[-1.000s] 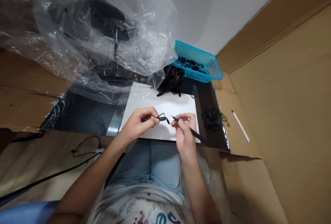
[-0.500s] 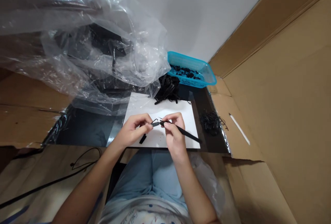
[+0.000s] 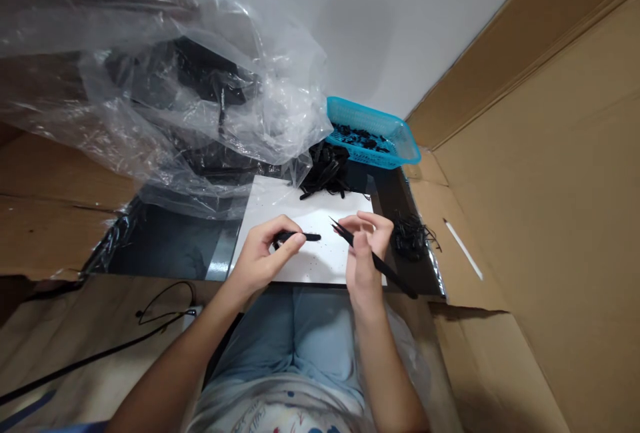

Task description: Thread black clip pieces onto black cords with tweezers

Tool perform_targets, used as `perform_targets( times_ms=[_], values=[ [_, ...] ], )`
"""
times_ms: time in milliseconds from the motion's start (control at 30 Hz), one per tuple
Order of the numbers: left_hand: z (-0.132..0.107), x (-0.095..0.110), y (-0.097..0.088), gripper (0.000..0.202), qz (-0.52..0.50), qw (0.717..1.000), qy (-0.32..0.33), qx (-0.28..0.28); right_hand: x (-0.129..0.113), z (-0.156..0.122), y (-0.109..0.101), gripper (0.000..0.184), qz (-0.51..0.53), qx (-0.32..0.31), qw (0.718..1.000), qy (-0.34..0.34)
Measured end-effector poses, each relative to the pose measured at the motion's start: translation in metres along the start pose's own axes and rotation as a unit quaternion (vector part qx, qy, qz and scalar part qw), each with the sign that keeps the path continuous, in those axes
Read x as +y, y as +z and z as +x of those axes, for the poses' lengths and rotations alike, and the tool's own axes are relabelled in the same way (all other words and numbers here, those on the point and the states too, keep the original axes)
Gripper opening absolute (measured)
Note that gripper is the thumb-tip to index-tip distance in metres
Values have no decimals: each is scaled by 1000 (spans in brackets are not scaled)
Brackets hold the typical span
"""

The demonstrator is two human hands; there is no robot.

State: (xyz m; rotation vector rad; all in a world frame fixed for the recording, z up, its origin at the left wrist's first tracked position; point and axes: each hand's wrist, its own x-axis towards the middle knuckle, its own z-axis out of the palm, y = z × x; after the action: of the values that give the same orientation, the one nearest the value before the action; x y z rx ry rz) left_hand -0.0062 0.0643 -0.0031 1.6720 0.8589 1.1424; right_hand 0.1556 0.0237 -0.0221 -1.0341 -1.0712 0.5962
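My left hand (image 3: 273,249) pinches a small black strip (image 3: 311,237) between thumb and fingers, its free end pointing right over the white sheet (image 3: 320,266). In my right hand (image 3: 367,246) lies a pair of black tweezers (image 3: 390,276), gripped along the shaft. Their tips stand slightly apart and hold nothing that I can see. A gap separates them from the strip's end. Tiny dark specks dot the sheet below. At its far edge is a heap of black strips (image 3: 327,169).
A blue basket (image 3: 367,159) with small black pieces stands behind the heap. Tangled black strands (image 3: 413,236) lie to the right, near a white pencil-like stick (image 3: 463,248). Clear plastic bags (image 3: 280,99) fill the left back; cardboard (image 3: 540,153) walls the right.
My right hand with the tweezers has drawn away to the right. The strip in my left hand now shows more of its length. The loose black piece near that hand no longer shows.
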Motion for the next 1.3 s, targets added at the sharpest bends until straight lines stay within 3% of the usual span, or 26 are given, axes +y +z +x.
perform_targets(
  times_ms=[167, 267, 333, 433, 500, 633, 900, 1300],
  values=[
    [-3, -2, -1, 20, -7, 1000, 9, 29, 2, 6, -12, 25, 35, -86, 984, 153],
    [-5, -3, -2, 19, 9, 999, 24, 27, 4, 8, -16, 27, 107, -145, 966, 184],
    [-6, -3, -3, 16, 30, 998, 44, 31, 2, 7, -18, 22, 110, -163, 970, 143],
    [-9, -2, -2, 11, 56, 994, 83, 50, -7, 0, -17, 8, 48, -103, 994, 3],
    [-12, 0, -1, 9, 66, 990, 110, 61, -16, -6, -14, 11, 4, -75, 993, -86],
    [-17, 2, 1, 8, 88, 982, 156, 66, -29, -16, -5, 24, -60, -141, 970, -189],
    [-17, 6, 0, 7, 103, 970, 208, 77, -27, -18, 4, 24, -55, -163, 964, -204],
    [-18, 5, 1, 8, 94, 971, 208, 70, -29, -19, 3, 24, -41, -158, 968, -193]
  ],
)
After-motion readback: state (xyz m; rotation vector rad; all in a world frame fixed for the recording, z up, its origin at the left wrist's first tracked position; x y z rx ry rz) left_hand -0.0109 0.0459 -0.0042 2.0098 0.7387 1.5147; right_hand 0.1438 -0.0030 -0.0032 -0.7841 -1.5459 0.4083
